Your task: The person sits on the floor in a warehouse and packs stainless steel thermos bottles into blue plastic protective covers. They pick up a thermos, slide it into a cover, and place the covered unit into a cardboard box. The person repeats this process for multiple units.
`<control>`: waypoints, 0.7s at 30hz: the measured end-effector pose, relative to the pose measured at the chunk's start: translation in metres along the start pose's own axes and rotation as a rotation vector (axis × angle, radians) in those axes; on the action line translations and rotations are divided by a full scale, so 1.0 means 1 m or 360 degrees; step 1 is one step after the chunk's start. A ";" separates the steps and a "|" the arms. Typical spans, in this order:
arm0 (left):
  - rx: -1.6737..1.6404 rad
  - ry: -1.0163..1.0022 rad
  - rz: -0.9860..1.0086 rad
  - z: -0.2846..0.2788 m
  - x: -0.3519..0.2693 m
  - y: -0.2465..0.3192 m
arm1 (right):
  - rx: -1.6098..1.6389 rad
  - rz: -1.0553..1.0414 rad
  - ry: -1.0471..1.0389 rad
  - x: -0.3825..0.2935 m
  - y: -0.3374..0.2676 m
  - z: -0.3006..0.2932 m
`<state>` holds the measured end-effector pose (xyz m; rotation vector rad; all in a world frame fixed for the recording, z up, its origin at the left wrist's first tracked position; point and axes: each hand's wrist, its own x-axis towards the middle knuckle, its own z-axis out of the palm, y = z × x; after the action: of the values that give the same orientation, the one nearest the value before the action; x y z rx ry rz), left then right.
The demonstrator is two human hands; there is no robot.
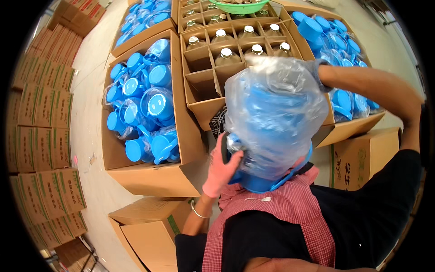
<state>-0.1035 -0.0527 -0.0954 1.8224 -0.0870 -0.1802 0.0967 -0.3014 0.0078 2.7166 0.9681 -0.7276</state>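
A large blue plastic vessel with a handle (255, 182), wrapped in a clear plastic bag (275, 115), stands upright before my chest. My left hand (222, 163), in a pink glove, grips the bag and vessel at the lower left side. At the top, my right hand (289, 69) has hold of the bag; its gloved fingers are partly blurred and covered by the plastic. Behind the bag is a divided cardboard box (204, 102) with glass bottles (227, 57) under white caps. Several of its front compartments hold no bottle.
Open cartons of bagged blue plastic jugs flank the bottle box, at left (132, 86) and right (341, 98). A green basket (239, 7) sits at the far end. Stacked cartons (44, 105) line the left side; closed cartons stand low at left (149, 238) and right (377, 149).
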 end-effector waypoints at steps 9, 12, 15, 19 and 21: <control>0.0153 0.0457 -0.0269 0.005 -0.059 -0.057 | 0.0759 -0.0276 0.0378 0.017 -0.001 0.019; 0.0471 -0.0076 -0.0309 -0.034 -0.103 -0.101 | 0.1108 -0.0494 0.0444 0.036 -0.028 0.057; -0.0168 -0.0262 -0.0826 -0.095 -0.122 -0.127 | 0.1353 -0.0627 0.0425 0.030 -0.054 0.105; -0.0359 0.0174 -0.0434 -0.047 -0.103 -0.091 | 0.1566 -0.0844 0.0254 0.010 -0.081 0.172; -0.0268 0.0567 -0.0544 -0.010 -0.091 -0.101 | 0.1612 -0.0935 0.0183 -0.005 -0.093 0.202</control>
<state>-0.1950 -0.0034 -0.1833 1.6643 0.4792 -0.0965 -0.0444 -0.2948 -0.1646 3.2893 1.8721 -1.5137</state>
